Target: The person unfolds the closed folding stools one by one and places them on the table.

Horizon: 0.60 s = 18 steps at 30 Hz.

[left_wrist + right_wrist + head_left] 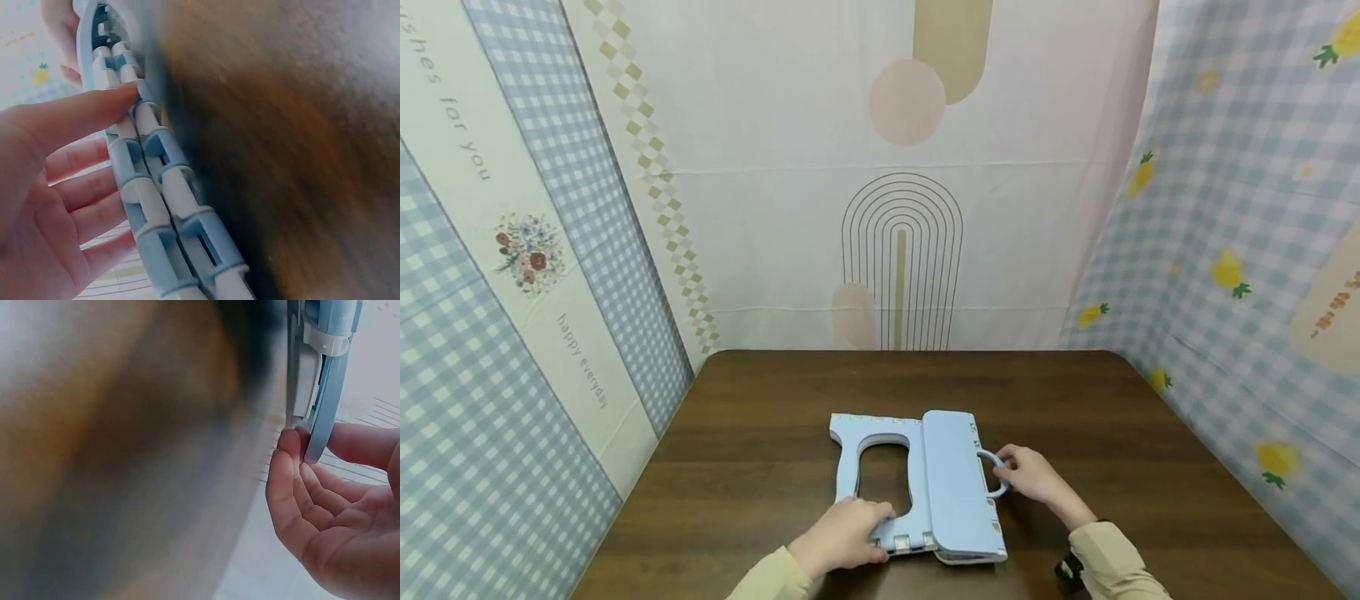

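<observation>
A light blue plastic folding stool [957, 487] lies folded flat on the dark wooden table [760, 400]. On its left is a leg panel with a large cut-out, and a curved handle [327, 419] sticks out at its right edge. My left hand [848, 533] grips the leg panel's near left corner; the left wrist view shows its thumb on the hinged edge [150, 206] and the fingers against the panel's face. At the other side, my right hand [1032, 475] pinches the handle between thumb and curled fingers.
A white patterned cloth [760, 250] hangs behind the table's far edge. Blue checked cloths hang at the left [595, 200] and right [1210, 333], close along the table's sides. A dark band [1067, 573] shows by the right sleeve.
</observation>
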Motion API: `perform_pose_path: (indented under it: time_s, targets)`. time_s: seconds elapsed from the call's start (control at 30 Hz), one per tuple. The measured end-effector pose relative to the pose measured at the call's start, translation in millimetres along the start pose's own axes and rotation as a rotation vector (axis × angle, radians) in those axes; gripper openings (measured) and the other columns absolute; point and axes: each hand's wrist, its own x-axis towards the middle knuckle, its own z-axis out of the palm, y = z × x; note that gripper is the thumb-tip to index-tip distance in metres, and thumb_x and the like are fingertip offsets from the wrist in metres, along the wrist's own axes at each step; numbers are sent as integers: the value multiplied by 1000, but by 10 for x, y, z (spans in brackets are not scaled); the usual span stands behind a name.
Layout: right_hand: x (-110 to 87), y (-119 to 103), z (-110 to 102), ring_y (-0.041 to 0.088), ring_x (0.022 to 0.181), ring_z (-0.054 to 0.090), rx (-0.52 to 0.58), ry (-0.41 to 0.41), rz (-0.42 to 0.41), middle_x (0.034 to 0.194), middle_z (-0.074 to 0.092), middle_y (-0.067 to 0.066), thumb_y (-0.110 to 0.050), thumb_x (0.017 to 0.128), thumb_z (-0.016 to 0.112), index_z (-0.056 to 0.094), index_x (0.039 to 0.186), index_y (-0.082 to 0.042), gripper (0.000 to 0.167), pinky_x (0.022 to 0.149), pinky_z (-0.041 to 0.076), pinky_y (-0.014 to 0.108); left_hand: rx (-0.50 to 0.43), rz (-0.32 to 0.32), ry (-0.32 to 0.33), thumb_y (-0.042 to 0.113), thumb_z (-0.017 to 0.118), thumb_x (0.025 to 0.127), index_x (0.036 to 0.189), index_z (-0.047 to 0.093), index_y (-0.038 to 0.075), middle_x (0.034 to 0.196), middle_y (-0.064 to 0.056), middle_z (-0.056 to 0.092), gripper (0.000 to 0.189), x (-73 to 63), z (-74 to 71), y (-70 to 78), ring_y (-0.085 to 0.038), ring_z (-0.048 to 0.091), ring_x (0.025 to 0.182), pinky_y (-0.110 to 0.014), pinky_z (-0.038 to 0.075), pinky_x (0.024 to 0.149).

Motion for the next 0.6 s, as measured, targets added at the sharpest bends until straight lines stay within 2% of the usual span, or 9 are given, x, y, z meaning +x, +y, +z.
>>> perform_pose_path:
  time_s: [0.13,0.33,0.47,0.6]
  targets:
    - [26,-111,-187,13,61,51,-8,35,7,73,58,4,-6,88,63,64,103,7,19,53,42,24,-88,-17,18,27,82,76,111,66,15,99,6,72,40,19,-32,29,0,58,78,-21,47,73]
    - [62,-393,-561,15,66,57,49,94,-68,81,66,12,-7,91,60,63,110,10,25,54,47,24,-246,-44,69,22,78,79,113,62,16,96,5,69,39,93,-55,43,1,52,76,-17,47,68]
    - [30,-589,-791,11,69,60,44,143,-122,85,69,17,-9,93,59,62,113,9,27,56,49,23,-313,5,134,20,76,80,115,59,14,98,3,68,39,137,-38,80,1,53,78,-14,46,71]
    - [-30,-806,-960,6,69,59,37,184,-164,89,70,16,-14,95,60,63,114,5,27,58,48,23,-384,59,195,19,75,79,113,59,14,96,3,68,38,175,-21,119,1,53,79,-13,46,72]
